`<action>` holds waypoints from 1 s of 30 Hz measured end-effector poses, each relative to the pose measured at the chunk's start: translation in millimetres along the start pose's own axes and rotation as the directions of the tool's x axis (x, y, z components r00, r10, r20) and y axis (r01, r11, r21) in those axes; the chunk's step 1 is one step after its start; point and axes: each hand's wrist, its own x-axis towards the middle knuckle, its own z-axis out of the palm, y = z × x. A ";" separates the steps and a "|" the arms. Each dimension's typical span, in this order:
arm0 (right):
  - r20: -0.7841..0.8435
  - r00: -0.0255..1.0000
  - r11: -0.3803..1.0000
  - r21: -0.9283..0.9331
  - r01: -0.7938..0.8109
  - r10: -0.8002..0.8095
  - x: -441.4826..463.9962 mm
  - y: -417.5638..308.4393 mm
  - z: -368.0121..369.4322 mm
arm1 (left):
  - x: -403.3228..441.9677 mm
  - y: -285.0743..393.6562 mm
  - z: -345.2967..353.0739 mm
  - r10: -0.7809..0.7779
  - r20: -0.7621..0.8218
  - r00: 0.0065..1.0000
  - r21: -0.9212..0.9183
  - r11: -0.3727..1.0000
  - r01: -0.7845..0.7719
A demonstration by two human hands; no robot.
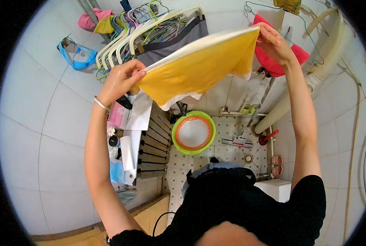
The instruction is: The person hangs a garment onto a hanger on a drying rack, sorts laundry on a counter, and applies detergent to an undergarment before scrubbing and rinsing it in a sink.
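Tiled walls [27,135] enclose a small washroom. Left grip [122,80] and right grip [274,44] each pinch an upper corner of a yellow-and-white cloth [199,71], which stretches between them. Spreading seems done along its taut top edge; below, the uneven hem hangs loose. Beyond the left grip, bunched hangers [140,33] adjoin a grey garment [172,47]; behind the right grip hangs a red cloth [271,67]. Farther below, between the grips, a green basin [192,152] holds an orange-rimmed basin [195,147]; whether that contains water, I cannot tell.
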 end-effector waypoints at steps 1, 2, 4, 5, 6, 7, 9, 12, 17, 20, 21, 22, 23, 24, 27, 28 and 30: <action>-0.048 0.999 0.987 0.157 0.017 -0.009 2.7 0.0 2.8 | -0.6 2.2 -0.1 -0.004 0.000 1.000 0.002 1.000 0.004; -0.046 0.999 0.987 0.159 0.017 -0.010 4.7 0.6 6.1 | -0.6 4.1 -0.3 -0.033 0.011 0.999 -0.003 0.999 0.033; -0.103 0.995 0.962 0.272 0.017 0.011 5.9 -2.3 17.5 | 0.4 4.2 -1.4 -0.054 0.021 0.998 -0.006 0.999 0.054; -0.136 0.990 0.946 0.325 0.021 0.024 4.4 -3.8 18.4 | -0.2 0.4 -1.3 -0.077 0.044 0.996 0.061 0.995 0.075; -0.142 0.990 0.947 0.320 0.025 0.022 6.2 -1.6 12.6 | -1.0 -3.0 -0.8 -0.103 0.066 0.993 0.128 0.987 0.094; -0.083 0.995 0.923 0.383 -0.018 0.053 11.5 2.0 5.3 | -1.6 -5.6 0.9 -0.094 0.068 0.993 0.126 0.988 0.085; -0.026 0.996 0.895 0.441 -0.060 0.080 12.7 2.0 -1.4 | -4.5 -12.8 4.3 -0.078 -0.013 0.997 -0.059 0.995 0.077; 0.018 0.986 0.908 0.387 -0.162 0.168 14.0 0.8 -0.8 | -5.7 -23.4 3.2 -0.079 -0.095 0.992 -0.140 0.988 0.065; -0.107 0.957 0.962 0.061 -0.265 0.270 15.8 -1.9 11.2 | -5.9 -12.3 -0.5 -0.137 -0.174 0.975 -0.339 0.938 0.072; -0.116 0.958 0.950 -0.144 -0.277 0.262 14.3 -6.6 20.8 | -6.8 -17.1 -2.1 -0.209 -0.215 0.954 -0.415 0.904 0.104; -0.117 0.959 0.950 -0.145 -0.275 0.259 13.2 -9.3 23.7 | -4.4 -18.8 -0.7 -0.223 -0.265 0.938 -0.442 0.893 0.087; -0.107 0.946 0.938 -0.135 -0.319 0.306 13.1 -12.5 27.7 | -3.9 -26.1 -3.8 -0.230 -0.240 0.943 -0.415 0.902 0.115; -0.096 0.931 0.923 -0.124 -0.363 0.353 13.9 -14.3 30.0 | -3.2 -29.9 -1.9 -0.226 -0.240 0.944 -0.415 0.903 0.111; -0.101 0.931 0.924 -0.126 -0.361 0.350 15.8 -12.9 28.0 | -2.6 -29.8 -0.1 -0.196 -0.301 0.933 -0.417 0.907 0.056; -0.109 0.925 0.917 -0.136 -0.376 0.363 19.7 -3.8 22.8 | -1.9 -29.6 2.8 -0.181 -0.351 0.919 -0.427 0.904 0.015; -0.149 0.927 0.920 -0.144 -0.365 0.344 21.5 -3.6 25.3 | -2.8 -30.1 2.5 -0.213 -0.309 0.927 -0.367 0.926 0.091; -0.187 0.928 0.924 -0.153 -0.352 0.322 22.5 0.8 23.6 | -3.7 -28.5 6.0 -0.234 -0.287 0.929 -0.296 0.944 0.147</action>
